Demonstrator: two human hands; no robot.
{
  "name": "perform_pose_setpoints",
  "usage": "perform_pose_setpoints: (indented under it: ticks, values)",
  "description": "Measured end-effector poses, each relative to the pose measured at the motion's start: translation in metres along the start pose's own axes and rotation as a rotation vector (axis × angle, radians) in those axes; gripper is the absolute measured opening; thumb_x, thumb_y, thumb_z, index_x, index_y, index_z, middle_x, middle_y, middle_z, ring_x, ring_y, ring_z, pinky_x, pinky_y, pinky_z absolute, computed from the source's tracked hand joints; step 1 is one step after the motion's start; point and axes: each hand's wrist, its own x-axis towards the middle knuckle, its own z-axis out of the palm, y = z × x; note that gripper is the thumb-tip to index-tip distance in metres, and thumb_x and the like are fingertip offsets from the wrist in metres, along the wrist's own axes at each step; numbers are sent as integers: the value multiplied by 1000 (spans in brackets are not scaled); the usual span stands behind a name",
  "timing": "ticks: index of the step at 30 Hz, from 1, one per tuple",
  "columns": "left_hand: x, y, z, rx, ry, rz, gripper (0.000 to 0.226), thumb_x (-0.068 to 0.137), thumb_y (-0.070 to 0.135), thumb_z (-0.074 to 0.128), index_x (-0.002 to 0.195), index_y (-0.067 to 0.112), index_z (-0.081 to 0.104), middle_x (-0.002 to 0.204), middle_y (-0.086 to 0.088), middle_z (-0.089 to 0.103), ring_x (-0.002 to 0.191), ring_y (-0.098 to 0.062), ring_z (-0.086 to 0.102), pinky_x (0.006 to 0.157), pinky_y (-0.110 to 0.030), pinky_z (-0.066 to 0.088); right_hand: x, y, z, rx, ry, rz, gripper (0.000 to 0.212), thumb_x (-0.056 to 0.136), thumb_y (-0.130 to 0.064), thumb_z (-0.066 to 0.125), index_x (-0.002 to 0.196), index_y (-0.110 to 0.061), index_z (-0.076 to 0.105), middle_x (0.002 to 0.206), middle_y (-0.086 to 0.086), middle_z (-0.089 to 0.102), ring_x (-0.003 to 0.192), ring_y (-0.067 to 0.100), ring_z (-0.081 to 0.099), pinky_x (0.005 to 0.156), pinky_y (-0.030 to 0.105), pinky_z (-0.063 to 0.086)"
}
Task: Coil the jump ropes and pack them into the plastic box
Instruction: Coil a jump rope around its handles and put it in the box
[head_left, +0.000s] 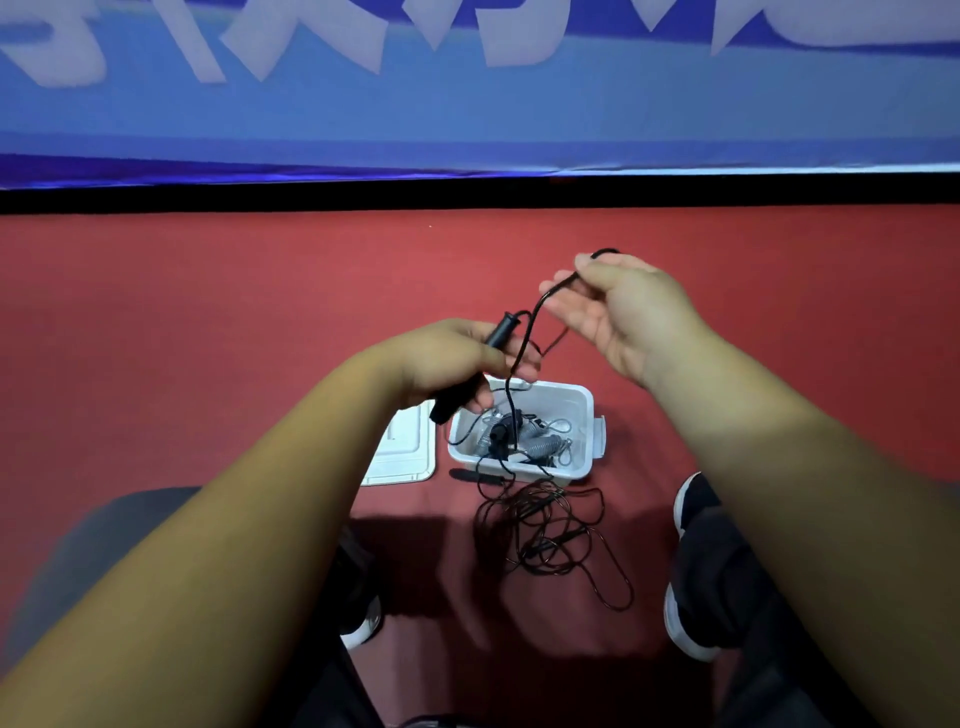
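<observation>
Above the plastic box (584, 410), the left hand (447, 364) curls tight round a black handle (500, 328) that slants from 1 o'clock down to 7. Its rope (540, 301) goes off toward 2 o'clock, where the right hand (628, 312) pinches it. More rope sits in a messy pile (550, 525) at 6 o'clock from the box. The right hand looks best placed to loop it.

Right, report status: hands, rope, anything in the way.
Left hand grips black jump-rope handle; right hand pinches its thin black cord. Black cord tangle on red floor, uncoiled. Clear plastic box open, grey metal springs inside.
</observation>
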Motion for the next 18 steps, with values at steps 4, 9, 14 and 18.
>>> perform_pose_setpoints:
  ticks: [4, 9, 14, 18]
  values:
    - [-4, 0, 2, 71, -6, 27, 20, 102, 10, 63, 120, 10, 71, 115, -6, 78, 59, -17, 59, 67, -32, 52, 7, -3, -7, 71, 47, 14, 6, 108, -4, 56, 113, -1, 56, 93, 18, 69, 79, 31, 80, 65, 36, 65]
    - [-3, 8, 4, -32, 29, 100, 28, 97, 20, 73, 119, 3, 70, 109, -12, 79, 61, -14, 59, 62, -30, 45, 10, 4, -16, -281, 57, 146, 33, 114, -32, 45, 117, -8, 67, 114, 11, 75, 99, 27, 75, 71, 37, 63]
    - [0, 20, 3, -249, 121, 169, 36, 98, 21, 71, 127, -1, 66, 113, -10, 78, 50, -10, 44, 49, -22, 38, -1, 31, -24, -704, 13, 314, 30, 106, -7, 44, 125, -11, 67, 119, 7, 75, 101, 22, 73, 74, 34, 64]
    - [2, 23, -2, -384, 200, 186, 31, 100, 21, 68, 127, 5, 67, 115, -8, 78, 49, -8, 40, 49, -21, 36, -8, 60, -26, -1064, -281, 245, 24, 98, -15, 65, 114, -29, 77, 117, 0, 78, 109, 17, 70, 91, 40, 59]
